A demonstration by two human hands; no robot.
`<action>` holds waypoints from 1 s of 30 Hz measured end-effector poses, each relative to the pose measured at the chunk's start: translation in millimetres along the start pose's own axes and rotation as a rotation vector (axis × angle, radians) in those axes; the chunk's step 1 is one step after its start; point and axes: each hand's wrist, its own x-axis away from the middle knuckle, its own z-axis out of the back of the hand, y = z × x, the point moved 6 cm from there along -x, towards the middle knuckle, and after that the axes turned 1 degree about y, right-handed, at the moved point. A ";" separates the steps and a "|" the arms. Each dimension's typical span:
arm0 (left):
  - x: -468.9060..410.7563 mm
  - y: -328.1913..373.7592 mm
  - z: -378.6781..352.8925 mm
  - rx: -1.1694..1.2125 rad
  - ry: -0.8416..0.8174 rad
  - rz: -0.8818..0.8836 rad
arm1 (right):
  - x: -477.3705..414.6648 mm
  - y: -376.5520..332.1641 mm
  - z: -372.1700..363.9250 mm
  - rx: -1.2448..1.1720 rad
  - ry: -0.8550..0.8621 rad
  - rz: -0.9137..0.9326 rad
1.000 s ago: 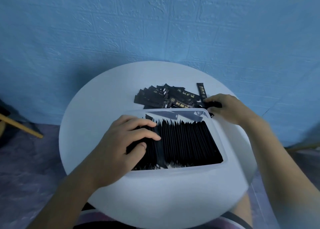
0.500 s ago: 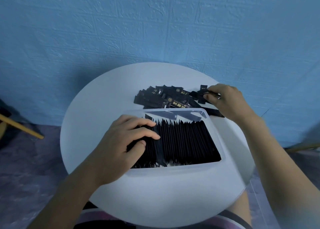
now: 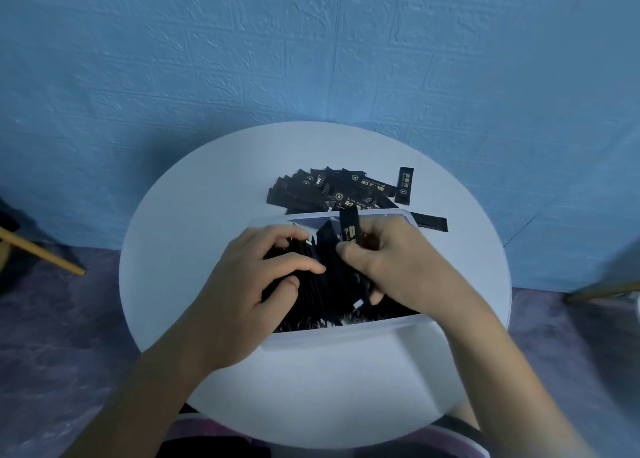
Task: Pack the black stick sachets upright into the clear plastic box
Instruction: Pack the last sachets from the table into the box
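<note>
Seen from the head camera, a round white desk [image 3: 194, 222] stands against a blue textured wall [image 3: 311, 59], and the clear plastic box [image 3: 346, 331] sits at its middle, close to the person. The packed sachets [image 3: 332, 284] stand on end in a tight black row inside the box, leaning a little. The left hand [image 3: 256, 277] lies over the left part of that row, its fingers bent across the tops and its thumb pressed in from the near side, so that it grips a clump of them. The right hand [image 3: 391, 267] is over the right part of the box, with thumb and fingers pinching one black stick sachet [image 3: 349, 229], which stands upright with its top end above the knuckles, near the far rim. Beyond the box, the loose sachets [image 3: 329, 192] lie flat in an overlapping heap on the desk. A single sachet [image 3: 404, 185] lies just right of the heap, and another [image 3: 431, 222] lies beside the box's far right corner. A wooden bar [image 3: 41, 253] slants over the purple floor [image 3: 52, 336] at the left.
</note>
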 end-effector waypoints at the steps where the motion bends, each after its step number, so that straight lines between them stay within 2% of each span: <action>1: 0.1 0.2 -0.2 -0.002 0.006 -0.001 | 1.0 0.6 -5.0 -0.014 -0.015 -0.009; 12: -0.9 3.5 2.3 -0.009 0.037 -0.023 | 2.6 -2.8 -13.6 0.090 -0.026 -0.071; 23: 0.2 7.6 7.0 -0.056 0.051 -0.027 | -1.6 -6.4 -14.1 0.184 0.045 -0.023; 30: -1.0 11.4 8.1 -0.049 0.050 -0.065 | -1.8 -1.5 -10.6 0.248 -0.088 -0.046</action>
